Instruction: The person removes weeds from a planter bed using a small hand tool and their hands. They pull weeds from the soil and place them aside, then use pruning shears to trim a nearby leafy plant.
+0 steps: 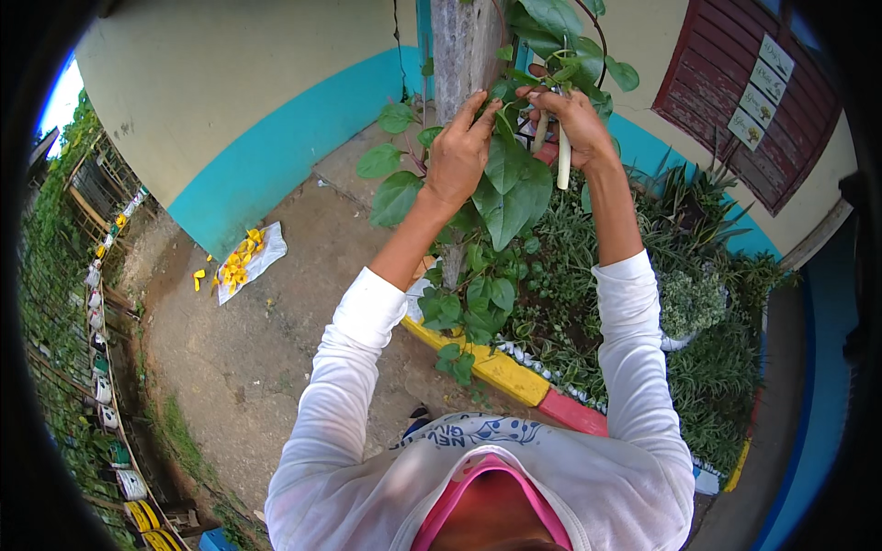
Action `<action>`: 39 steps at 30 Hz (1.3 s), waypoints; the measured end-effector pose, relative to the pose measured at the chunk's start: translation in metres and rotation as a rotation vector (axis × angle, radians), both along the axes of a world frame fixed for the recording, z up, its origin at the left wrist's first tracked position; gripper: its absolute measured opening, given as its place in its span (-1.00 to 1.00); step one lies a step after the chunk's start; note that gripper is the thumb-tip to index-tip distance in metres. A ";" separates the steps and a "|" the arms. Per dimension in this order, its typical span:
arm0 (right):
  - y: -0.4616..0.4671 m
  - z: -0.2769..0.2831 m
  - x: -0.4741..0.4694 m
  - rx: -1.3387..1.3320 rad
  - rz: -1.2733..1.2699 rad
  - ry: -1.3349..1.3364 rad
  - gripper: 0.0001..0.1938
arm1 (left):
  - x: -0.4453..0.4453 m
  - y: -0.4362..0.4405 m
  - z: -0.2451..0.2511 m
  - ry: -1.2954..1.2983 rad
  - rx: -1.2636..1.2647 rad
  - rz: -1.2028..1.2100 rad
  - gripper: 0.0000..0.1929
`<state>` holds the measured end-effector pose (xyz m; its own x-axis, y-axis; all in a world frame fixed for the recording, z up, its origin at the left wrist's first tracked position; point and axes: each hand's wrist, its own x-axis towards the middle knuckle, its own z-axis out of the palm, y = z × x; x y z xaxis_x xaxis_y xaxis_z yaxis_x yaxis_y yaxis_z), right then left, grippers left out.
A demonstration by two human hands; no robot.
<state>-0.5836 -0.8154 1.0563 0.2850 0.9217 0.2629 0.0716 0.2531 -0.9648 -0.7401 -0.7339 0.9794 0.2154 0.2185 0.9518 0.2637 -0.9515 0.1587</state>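
A leafy green climbing vine [513,189] with broad heart-shaped leaves grows up a weathered wooden post [455,58]. My left hand [460,153] is raised beside the post, its fingertips bent in against the vine's leaves and stems; what exactly they pinch is partly hidden. To the right, my right hand [582,127] grips a hand tool with pale handles [564,162], seemingly pruning shears. The tool points up among the upper leaves [586,58], which cover much of its working end. Lower shoots [482,303] of the vine hang below my hands.
A garden bed [572,296] with a yellow and red painted border [506,368] lies below right. Yellow pieces [241,265] rest on a white sheet [269,251] by the turquoise-and-cream wall [241,186]. A sign hangs on dark red shutters [710,89]. Planters [131,484] line the left fence.
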 end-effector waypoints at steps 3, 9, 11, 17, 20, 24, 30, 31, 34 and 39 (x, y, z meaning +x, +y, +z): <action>0.007 -0.003 -0.010 -0.024 -0.056 0.072 -0.72 | -0.002 0.005 0.008 0.042 0.056 0.046 -0.77; 0.031 -0.001 0.001 0.073 -0.007 0.173 -0.77 | -0.003 -0.009 0.052 0.196 0.415 0.196 -0.88; 0.047 -0.008 0.015 0.134 0.068 0.215 -0.80 | 0.002 -0.007 0.059 0.293 0.519 0.177 -0.87; 0.050 -0.008 0.014 0.167 0.201 0.384 -0.82 | 0.007 0.014 0.073 0.561 0.584 0.173 -0.84; 0.053 -0.007 0.014 0.130 0.240 0.424 -0.76 | 0.001 0.018 0.078 0.488 0.582 0.237 -0.82; 0.062 -0.014 0.034 0.129 0.296 0.334 -0.68 | 0.009 0.021 0.082 0.375 0.530 0.336 -0.80; 0.059 -0.016 0.047 0.066 0.334 0.337 -0.60 | 0.029 0.019 0.077 0.241 0.410 0.504 -0.71; 0.060 -0.015 0.049 0.064 0.362 0.330 -0.59 | 0.034 0.019 0.075 0.217 0.384 0.543 -0.70; 0.065 -0.015 0.052 0.062 0.419 0.302 -0.55 | 0.041 0.024 0.067 0.099 0.488 0.541 -0.71; 0.071 -0.016 0.060 0.051 0.436 0.278 -0.61 | 0.050 0.018 0.061 0.227 0.427 0.624 -0.57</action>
